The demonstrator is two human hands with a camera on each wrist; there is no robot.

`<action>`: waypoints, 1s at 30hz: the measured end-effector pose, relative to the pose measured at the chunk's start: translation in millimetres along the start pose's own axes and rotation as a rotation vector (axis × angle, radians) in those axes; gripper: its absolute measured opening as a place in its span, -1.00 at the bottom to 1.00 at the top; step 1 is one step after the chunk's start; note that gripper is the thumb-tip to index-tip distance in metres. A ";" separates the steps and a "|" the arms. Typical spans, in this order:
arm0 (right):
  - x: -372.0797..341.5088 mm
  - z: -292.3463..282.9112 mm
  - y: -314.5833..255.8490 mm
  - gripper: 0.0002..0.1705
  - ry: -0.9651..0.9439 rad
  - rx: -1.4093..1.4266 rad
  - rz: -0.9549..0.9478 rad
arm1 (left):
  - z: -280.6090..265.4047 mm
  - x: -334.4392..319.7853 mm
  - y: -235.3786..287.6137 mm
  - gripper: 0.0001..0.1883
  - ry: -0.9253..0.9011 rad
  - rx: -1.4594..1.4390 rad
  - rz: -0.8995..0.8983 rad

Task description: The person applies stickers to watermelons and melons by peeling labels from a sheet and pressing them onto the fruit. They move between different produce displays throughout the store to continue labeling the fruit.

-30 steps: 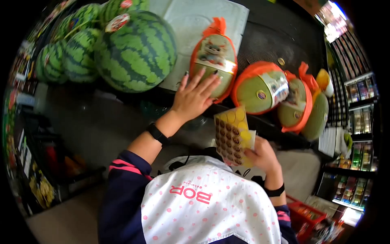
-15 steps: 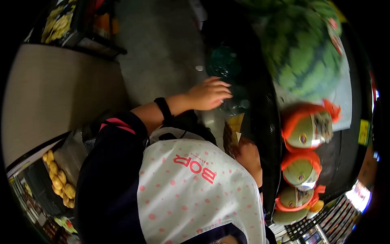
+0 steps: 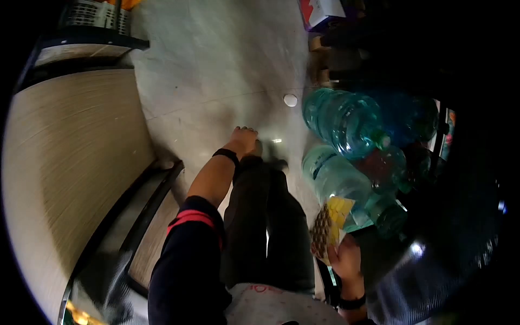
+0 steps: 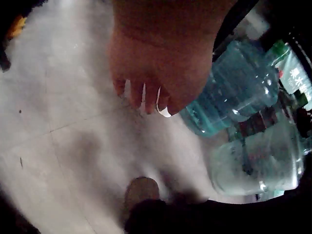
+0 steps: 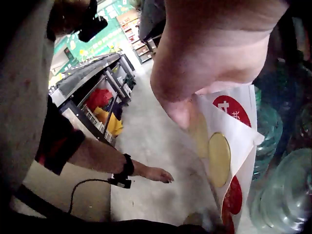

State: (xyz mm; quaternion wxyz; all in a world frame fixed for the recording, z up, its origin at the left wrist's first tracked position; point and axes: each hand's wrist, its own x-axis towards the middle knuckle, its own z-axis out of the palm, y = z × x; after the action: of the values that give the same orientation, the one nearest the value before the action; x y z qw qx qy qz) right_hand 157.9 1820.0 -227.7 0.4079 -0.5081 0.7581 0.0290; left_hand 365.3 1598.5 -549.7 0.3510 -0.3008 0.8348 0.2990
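My left hand (image 3: 244, 142) hangs low over the grey floor, fingers loosely bent and nothing in them. Just ahead of it and to the right, a small white round object (image 3: 290, 100) lies on the floor. In the left wrist view that white object (image 4: 165, 110) shows partly behind the fingertips. My right hand (image 3: 346, 259) pinches sheets of round stickers (image 3: 331, 223) by their lower edge, with brown and yellow circles facing up. The right wrist view shows red round labels on a white sheet (image 5: 239, 122) in this stack.
Large clear water jugs (image 3: 346, 122) lie on their sides at the right, under a dark stand. A wooden panel (image 3: 81, 135) stands along the left. A purple and red box (image 3: 323, 13) is at the far right of the floor.
The view has swung from the melons and watermelons down to the floor. My left hand has left the netted melon and dropped low. My right hand still holds the sticker sheets.
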 end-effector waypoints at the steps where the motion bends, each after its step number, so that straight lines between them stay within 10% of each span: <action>1: 3.3 8.7 8.6 -0.70 -0.010 -0.005 0.007 | 8.0 10.4 -2.1 -0.67 -0.023 -0.068 0.001; 11: 96.1 65.9 70.9 -0.50 -0.011 0.717 0.379 | 80.0 256.9 -11.8 -0.63 0.260 -0.784 -0.369; 20: 100.8 71.5 94.6 -0.46 0.094 0.571 0.668 | 85.3 335.0 66.2 -0.53 0.683 -0.835 -0.610; 25: 97.8 82.1 105.0 -0.45 0.245 0.767 0.456 | 80.0 323.6 65.5 -0.61 0.614 -0.588 -0.586; 30: 96.1 71.6 90.3 -0.40 0.004 0.657 0.174 | 58.2 244.1 45.1 -0.77 0.647 -1.639 -0.302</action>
State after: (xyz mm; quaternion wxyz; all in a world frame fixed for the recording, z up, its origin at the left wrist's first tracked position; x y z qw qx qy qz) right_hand 113.9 1824.6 -371.0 0.5442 -0.2832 0.7682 -0.1831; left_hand 217.0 1597.3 -757.1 -0.1911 -0.6335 0.3686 0.6529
